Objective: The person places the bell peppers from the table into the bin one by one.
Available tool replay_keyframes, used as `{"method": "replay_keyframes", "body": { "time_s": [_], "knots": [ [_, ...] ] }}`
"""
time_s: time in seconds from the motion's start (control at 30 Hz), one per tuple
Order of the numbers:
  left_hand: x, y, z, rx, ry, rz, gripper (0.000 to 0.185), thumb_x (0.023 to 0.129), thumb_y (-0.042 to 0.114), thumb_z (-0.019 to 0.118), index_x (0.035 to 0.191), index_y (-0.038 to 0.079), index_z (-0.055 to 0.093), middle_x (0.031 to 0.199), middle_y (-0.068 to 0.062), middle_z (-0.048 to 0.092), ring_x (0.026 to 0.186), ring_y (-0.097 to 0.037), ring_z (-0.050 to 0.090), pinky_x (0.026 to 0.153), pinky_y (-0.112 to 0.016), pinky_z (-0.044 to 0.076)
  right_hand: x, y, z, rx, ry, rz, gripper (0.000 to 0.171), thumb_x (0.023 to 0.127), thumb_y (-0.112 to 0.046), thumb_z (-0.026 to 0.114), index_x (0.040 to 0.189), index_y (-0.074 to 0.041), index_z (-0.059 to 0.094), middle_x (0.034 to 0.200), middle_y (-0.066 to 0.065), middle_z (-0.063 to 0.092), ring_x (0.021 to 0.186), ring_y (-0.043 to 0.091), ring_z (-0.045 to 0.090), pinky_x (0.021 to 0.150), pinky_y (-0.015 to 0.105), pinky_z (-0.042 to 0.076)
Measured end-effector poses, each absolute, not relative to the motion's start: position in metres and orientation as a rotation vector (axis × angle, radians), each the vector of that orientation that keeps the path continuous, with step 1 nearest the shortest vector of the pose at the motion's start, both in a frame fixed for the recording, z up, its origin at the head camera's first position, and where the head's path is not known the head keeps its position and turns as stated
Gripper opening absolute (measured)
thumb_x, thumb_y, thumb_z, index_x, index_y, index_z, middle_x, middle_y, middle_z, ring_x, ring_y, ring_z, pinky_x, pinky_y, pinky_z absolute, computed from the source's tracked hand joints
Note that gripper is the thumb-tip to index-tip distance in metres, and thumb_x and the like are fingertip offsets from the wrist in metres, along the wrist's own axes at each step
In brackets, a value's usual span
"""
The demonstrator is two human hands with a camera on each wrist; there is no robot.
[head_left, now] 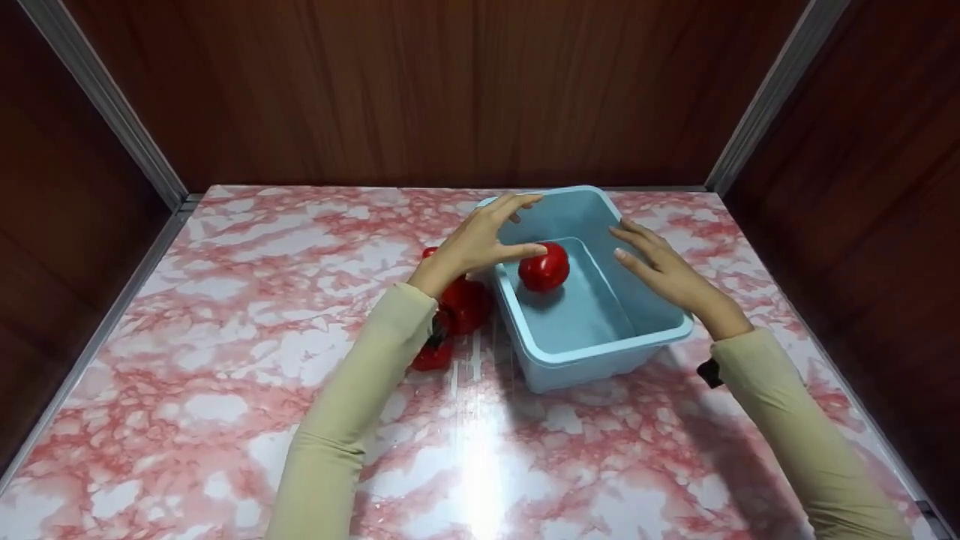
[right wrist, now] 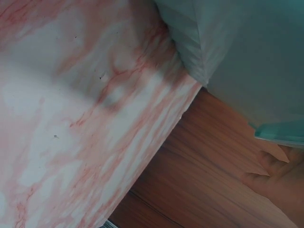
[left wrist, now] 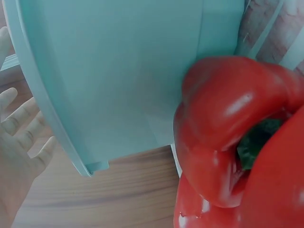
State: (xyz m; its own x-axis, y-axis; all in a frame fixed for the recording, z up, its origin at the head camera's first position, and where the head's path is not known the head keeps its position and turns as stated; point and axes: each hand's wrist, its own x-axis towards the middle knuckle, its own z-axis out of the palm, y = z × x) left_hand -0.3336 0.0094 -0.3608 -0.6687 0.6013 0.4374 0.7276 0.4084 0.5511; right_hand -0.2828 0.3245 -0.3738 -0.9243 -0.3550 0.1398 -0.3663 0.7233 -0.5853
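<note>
A red bell pepper (head_left: 546, 271) is inside the light blue plastic bin (head_left: 600, 351). My left hand (head_left: 480, 236) is over the bin's left rim, fingers loosely bent and thumb apart; the thumb tip overlaps the pepper in the head view. In the left wrist view the same hand (left wrist: 19, 152) shows spread fingers with nothing in them. At the right rim is my right hand (head_left: 667, 274), fingers extended toward the bin's inside and holding nothing. Several more red bell peppers (head_left: 469, 306) lie against the bin's left side, partly hidden beneath my left wrist.
The bin stands on a red-and-white marbled tabletop (head_left: 217, 405). Dark wood-grain panels (head_left: 420, 90) rise behind the table and on both sides, with metal framing (head_left: 772, 82) at the corners. A strong light reflection falls near the front middle of the table.
</note>
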Motion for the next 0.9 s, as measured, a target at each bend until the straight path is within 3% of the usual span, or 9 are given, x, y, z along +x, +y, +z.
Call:
{"method": "replay_keyframes", "body": {
  "time_s": [0.9],
  "knots": [
    [-0.3321,0.0027,-0.3686,-1.171,-2.532,-1.162,0.073,0.077,0.057,0.065,0.140,0.034,0.037,0.140,0.010,0.041,0.113,-0.008,0.050,0.090,-0.027,0.048,-0.2811,0.3234,-0.3723,0.562,-2.922,1.011,0.053,0.096,-0.045,0.043,0.144,-0.024,0.034,0.155,0.004,0.015,0.142,0.029,0.008,0.108,0.063,0.008]
  ]
}}
